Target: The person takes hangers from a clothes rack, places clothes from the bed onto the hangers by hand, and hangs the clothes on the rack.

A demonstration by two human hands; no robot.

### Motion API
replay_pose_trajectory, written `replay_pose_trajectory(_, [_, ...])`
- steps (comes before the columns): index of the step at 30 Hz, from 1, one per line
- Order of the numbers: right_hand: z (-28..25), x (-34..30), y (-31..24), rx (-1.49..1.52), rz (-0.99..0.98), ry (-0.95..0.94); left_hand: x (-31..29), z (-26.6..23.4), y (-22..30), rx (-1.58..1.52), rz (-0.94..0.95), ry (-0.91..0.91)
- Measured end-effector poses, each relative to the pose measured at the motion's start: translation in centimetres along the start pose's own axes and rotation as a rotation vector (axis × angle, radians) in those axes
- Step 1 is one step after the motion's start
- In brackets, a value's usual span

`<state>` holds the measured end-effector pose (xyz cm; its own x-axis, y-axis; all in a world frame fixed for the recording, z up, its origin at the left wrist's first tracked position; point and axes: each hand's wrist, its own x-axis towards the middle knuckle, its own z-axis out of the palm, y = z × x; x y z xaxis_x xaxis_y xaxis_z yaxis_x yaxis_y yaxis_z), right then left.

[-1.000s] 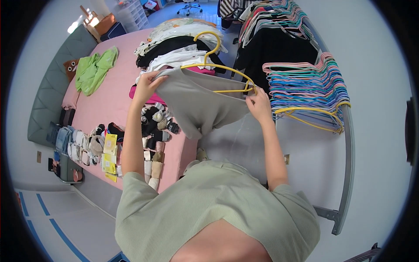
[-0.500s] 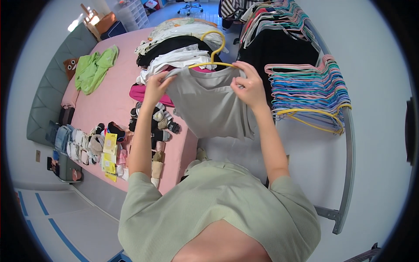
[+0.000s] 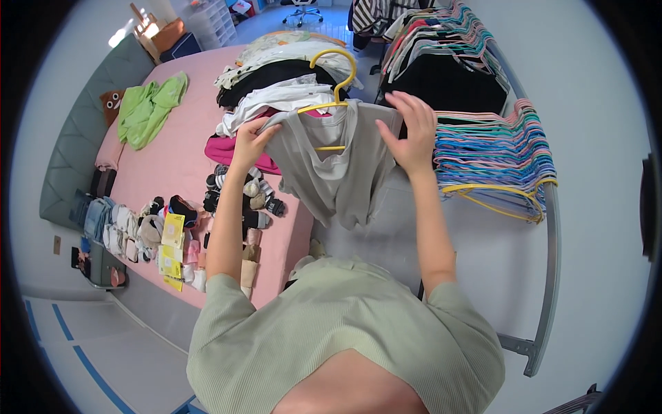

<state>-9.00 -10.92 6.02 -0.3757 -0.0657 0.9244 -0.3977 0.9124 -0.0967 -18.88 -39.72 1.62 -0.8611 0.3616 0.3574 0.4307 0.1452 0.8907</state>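
A grey shirt (image 3: 324, 183) hangs in front of me on a yellow hanger (image 3: 353, 72). The hanger's hook points up, and its lower bar shows through the neck opening. My left hand (image 3: 252, 141) is closed on the shirt's left shoulder, near that end of the hanger. At the other shoulder my right hand (image 3: 412, 134) is open, its fingers stretched out and apart beside the cloth. The right end of the hanger is hidden under the fabric.
On my right a metal rack (image 3: 553, 276) carries many bare hangers (image 3: 493, 152) and hung clothes, including a black garment (image 3: 448, 83). A pink bed (image 3: 200, 83) to the left bears piled clothes (image 3: 283, 96), a green garment (image 3: 148, 110), rolled socks (image 3: 258, 196) and yellow packets (image 3: 171, 252).
My right hand has let go of the shirt's right shoulder and opened. The right shoulder now covers that end of the hanger. My left hand keeps its hold.
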Motion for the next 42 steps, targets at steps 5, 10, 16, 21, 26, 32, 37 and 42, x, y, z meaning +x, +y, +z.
replay_pose_trajectory(5, [1.2, 0.7, 0.5, 0.116, 0.007, -0.393, 0.9, -0.3, 0.7, 0.136, 0.086, -0.03])
replay_pose_trajectory(10, [3.0, 0.4, 1.0, 0.3, 0.081, -0.326, 1.9, -0.7, 0.9, 0.182, 0.151, -0.071])
replay_pose_trajectory(16, [3.8, -0.1, 4.4, 0.297, 0.13, -0.331, 3.7, -3.7, -1.6, 0.112, 0.126, -0.006])
replay_pose_trajectory(21, [5.6, 0.2, 4.3, 0.526, 0.512, -0.228, 5.7, -4.9, -2.3, 0.122, 0.086, -0.002])
replay_pose_trajectory(26, [6.5, 1.2, 4.1, 0.448, 0.393, -0.207, 7.6, -5.7, -3.0, 0.136, 0.02, -0.008])
replay_pose_trajectory(32, [6.9, 1.9, 3.7, 0.395, 0.284, -0.208, 10.5, -5.2, -5.4, 0.099, 0.065, -0.081])
replay_pose_trajectory(37, [6.9, 0.8, 4.2, 0.227, 0.476, -0.504, 12.4, -3.2, -6.3, 0.095, 0.227, -0.131])
replay_pose_trajectory(42, [5.8, 1.3, 6.8, 0.367, 0.71, -0.349, 15.3, -2.6, -5.7, 0.018, 0.131, -0.229])
